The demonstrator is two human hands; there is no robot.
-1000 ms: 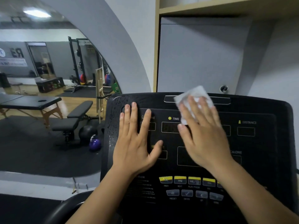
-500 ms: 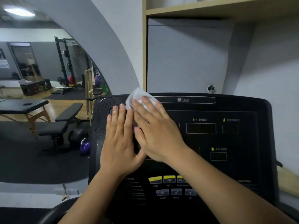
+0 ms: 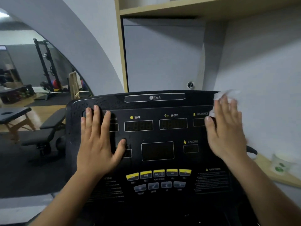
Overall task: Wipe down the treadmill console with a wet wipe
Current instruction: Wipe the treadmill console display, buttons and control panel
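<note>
The black treadmill console (image 3: 156,137) fills the middle of the view, with dark displays and a row of yellow buttons low down. Its upper left part carries small wet drops. My left hand (image 3: 99,144) lies flat on the console's left side, fingers spread, holding nothing. My right hand (image 3: 225,131) presses a white wet wipe (image 3: 219,96) against the console's upper right corner; the hand and wipe are blurred. Most of the wipe is hidden under my fingers.
A grey wall and a wooden shelf (image 3: 195,8) rise right behind the console. A pack of wipes (image 3: 282,164) lies on a wooden ledge at the right. At the left a mirror (image 3: 32,95) shows a weight bench, a massage table and a rack.
My right hand has swept the wipe from the console's upper left, beside my left hand, across to the upper right corner. My left hand has stayed flat in place.
</note>
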